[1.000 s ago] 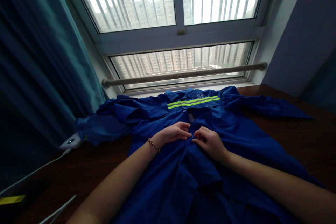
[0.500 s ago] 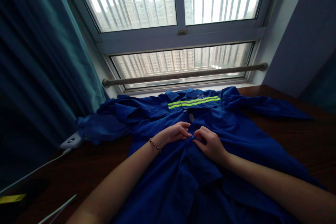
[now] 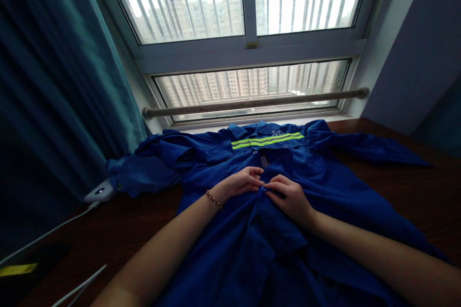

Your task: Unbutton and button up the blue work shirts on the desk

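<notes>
A blue work shirt [image 3: 324, 192] with a yellow-green reflective stripe [image 3: 267, 140] lies spread face up on a dark wooden table [image 3: 118, 230], collar toward the window. Both my hands meet at the shirt's front placket, just below the collar. My left hand [image 3: 242, 182], with a bead bracelet on the wrist, pinches the left edge of the placket. My right hand [image 3: 288, 195] pinches the right edge against it, fingertips touching. Whatever small fastener lies between the fingertips is hidden.
A small white device [image 3: 99, 193] with a white cable [image 3: 46, 235] sits at the table's left by the teal curtain [image 3: 54, 81]. A dark object with a yellow strip [image 3: 18, 268] lies at the lower left. A barred window [image 3: 248, 33] and a horizontal rail [image 3: 255, 101] run behind the table.
My fingertips have closed in on each other at the placket; the right hand has flattened slightly. The view has shifted a little.
</notes>
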Tool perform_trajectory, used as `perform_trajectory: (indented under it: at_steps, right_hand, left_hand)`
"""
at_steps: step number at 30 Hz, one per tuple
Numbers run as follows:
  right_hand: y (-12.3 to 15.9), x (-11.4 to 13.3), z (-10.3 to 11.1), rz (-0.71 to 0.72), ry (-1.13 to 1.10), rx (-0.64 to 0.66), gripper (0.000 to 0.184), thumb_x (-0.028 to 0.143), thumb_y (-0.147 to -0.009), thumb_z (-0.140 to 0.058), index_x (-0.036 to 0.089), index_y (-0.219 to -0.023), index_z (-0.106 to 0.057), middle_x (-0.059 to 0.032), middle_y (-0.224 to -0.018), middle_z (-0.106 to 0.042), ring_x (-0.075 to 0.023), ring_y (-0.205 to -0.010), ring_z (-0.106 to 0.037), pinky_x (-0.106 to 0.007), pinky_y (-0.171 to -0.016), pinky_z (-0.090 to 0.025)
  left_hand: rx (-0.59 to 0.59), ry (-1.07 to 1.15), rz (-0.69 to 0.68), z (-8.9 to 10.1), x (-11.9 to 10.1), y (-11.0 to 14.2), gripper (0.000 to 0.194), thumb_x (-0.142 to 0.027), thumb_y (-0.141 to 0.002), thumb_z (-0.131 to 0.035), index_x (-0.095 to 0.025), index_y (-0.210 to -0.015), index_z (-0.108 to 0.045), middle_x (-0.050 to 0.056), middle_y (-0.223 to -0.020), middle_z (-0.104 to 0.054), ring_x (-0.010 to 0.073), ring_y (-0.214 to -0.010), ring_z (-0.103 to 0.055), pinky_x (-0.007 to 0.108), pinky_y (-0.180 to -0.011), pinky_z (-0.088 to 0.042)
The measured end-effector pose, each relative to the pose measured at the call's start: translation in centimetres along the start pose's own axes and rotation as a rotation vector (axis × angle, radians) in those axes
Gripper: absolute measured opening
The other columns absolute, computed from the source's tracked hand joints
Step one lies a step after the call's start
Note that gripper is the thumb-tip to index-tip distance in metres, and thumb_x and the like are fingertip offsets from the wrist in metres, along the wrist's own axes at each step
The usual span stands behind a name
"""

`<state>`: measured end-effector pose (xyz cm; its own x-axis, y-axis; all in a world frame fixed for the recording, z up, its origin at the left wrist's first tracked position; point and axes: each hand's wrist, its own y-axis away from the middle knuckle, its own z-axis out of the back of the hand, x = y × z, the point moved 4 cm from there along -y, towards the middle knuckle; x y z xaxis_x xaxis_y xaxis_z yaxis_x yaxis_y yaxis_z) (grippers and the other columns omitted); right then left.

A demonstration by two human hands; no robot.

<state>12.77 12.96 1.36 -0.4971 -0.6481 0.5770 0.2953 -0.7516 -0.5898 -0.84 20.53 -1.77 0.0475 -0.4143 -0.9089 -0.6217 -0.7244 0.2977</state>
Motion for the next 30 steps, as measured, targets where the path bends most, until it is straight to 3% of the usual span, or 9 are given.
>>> perform_trajectory:
  at_steps: [6,18,24,27,30]
  right_hand:
    - [0.0,-0.2,-0.1,0.004,0.017,0.003,0.004,0.018,-0.075,-0.055,0.018,-0.072,-0.058,-0.0024,-0.075,-0.053,-0.0139,-0.072,-0.052,-0.026,-0.065,-0.043]
    - [-0.1,0.1,-0.4,-0.032,0.255,0.120,0.013,0.015,-0.071,-0.053,0.018,-0.063,-0.043,-0.0023,-0.071,-0.049,-0.0150,-0.070,-0.046,-0.026,-0.063,-0.038]
    - [0.3,0.0,-0.8,-0.045,0.395,0.148,0.002,0.015,-0.073,-0.049,0.017,-0.074,-0.048,-0.0051,-0.078,-0.050,-0.0182,-0.078,-0.046,-0.030,-0.069,-0.040]
    - [0.5,-0.1,-0.8,-0.056,0.331,0.149,0.010,0.011,-0.073,-0.049,0.017,-0.081,-0.050,-0.0048,-0.083,-0.051,-0.0179,-0.081,-0.046,-0.029,-0.072,-0.041]
    - [0.6,0.1,-0.6,-0.036,0.253,0.130,0.016,0.009,-0.073,-0.049,0.018,-0.086,-0.051,-0.0046,-0.085,-0.051,-0.0177,-0.083,-0.046,-0.030,-0.073,-0.042]
  left_hand:
    - [0.012,-0.089,-0.074,-1.4,0.3,0.1,0.043,-0.010,-0.052,-0.071,-0.013,-0.091,-0.053,-0.002,-0.067,-0.055,0.0067,-0.054,-0.054,0.017,-0.051,-0.039]
    - [0.035,-0.147,-0.242,-3.4,0.6,-0.2,0.049,-0.019,-0.045,-0.077,-0.013,-0.084,-0.047,0.000,-0.068,-0.059,0.0122,-0.061,-0.056,0.023,-0.060,-0.041]
    - [-0.183,-0.327,-0.466,-3.2,0.2,0.7,0.036,-0.024,-0.055,-0.072,-0.014,-0.079,-0.047,-0.005,-0.064,-0.050,0.0067,-0.058,-0.048,0.019,-0.055,-0.035]
    - [-0.234,-0.339,-0.403,-2.5,0.4,1.6,0.036,-0.025,-0.057,-0.071,-0.014,-0.082,-0.048,-0.007,-0.057,-0.045,0.0051,-0.052,-0.043,0.018,-0.051,-0.032]
    - [-0.204,-0.253,-0.281,-2.1,1.0,2.6,0.043,-0.022,-0.052,-0.074,-0.014,-0.086,-0.049,-0.006,-0.059,-0.050,0.0059,-0.053,-0.047,0.019,-0.054,-0.035]
